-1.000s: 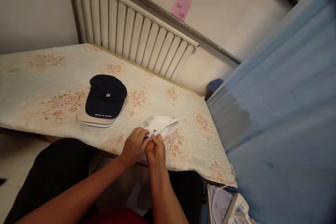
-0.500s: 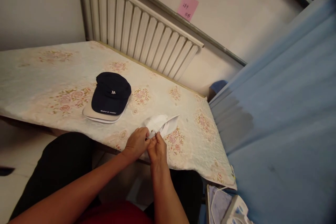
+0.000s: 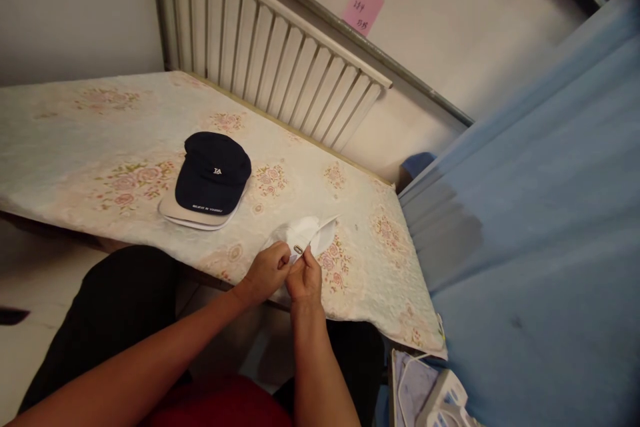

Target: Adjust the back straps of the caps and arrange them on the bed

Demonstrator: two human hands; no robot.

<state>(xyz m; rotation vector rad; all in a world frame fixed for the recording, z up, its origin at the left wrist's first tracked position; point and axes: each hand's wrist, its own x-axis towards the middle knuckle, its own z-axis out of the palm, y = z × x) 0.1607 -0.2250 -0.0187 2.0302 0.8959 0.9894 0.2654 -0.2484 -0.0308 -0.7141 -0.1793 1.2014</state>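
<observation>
A white cap (image 3: 324, 235) lies over the near edge of the bed, partly covered by both hands. Its back strap carries a small metal buckle (image 3: 299, 249). My left hand (image 3: 267, 272) is closed, fingers pinched at the strap side of the cap, left of the buckle. On the other side of the buckle, my right hand (image 3: 306, 275) pinches the strap between thumb and fingers. To the left, a navy cap (image 3: 213, 177) with white lettering rests on top of a beige cap (image 3: 170, 208), with a white brim showing beneath.
A flowered quilted cover (image 3: 300, 190) spreads over the bed. Behind it stands a slatted white radiator (image 3: 250, 53), with a pink note (image 3: 363, 9) on the wall. A blue curtain (image 3: 530, 233) hangs at the right; a white plastic device (image 3: 445, 400) sits low by the bed's corner.
The buckle has turned and now shows more plainly between my hands. Both hands have shifted slightly while keeping their grip on the white cap. The stacked caps stay put.
</observation>
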